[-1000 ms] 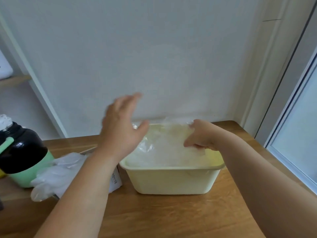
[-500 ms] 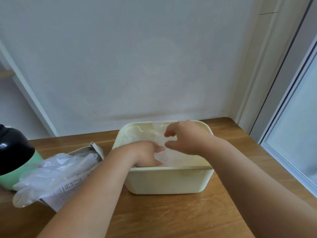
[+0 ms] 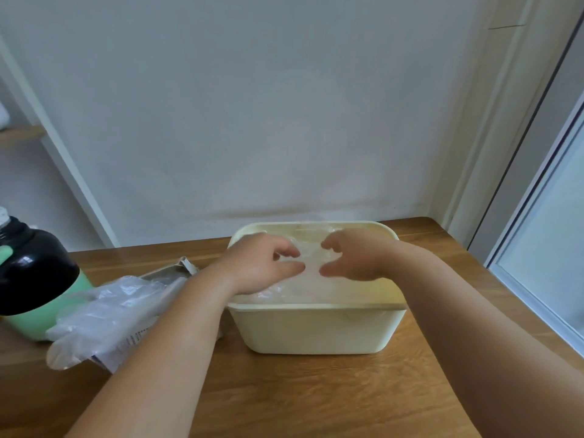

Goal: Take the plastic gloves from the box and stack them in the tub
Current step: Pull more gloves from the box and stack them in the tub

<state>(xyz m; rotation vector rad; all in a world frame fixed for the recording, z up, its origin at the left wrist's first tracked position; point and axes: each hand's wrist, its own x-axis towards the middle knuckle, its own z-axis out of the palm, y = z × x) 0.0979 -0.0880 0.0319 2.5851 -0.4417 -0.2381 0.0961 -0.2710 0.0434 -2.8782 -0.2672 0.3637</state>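
On the tabletop [image 3: 300, 399] plastic gloves [image 3: 104, 314] spill from the box [image 3: 172, 272], so more remains. Behind, over the tub [image 3: 316, 330], the left hand [image 3: 262, 263] and right hand [image 3: 354, 257] lie curled on the stacked gloves [image 3: 311, 263]; whether they pinch, I cannot tell.

A cream rectangular tub [image 3: 316, 330] stands upright, holding crumpled clear plastic gloves [image 3: 311, 267]. To its left, loose gloves [image 3: 107, 311] spill from an opened box [image 3: 185, 267].
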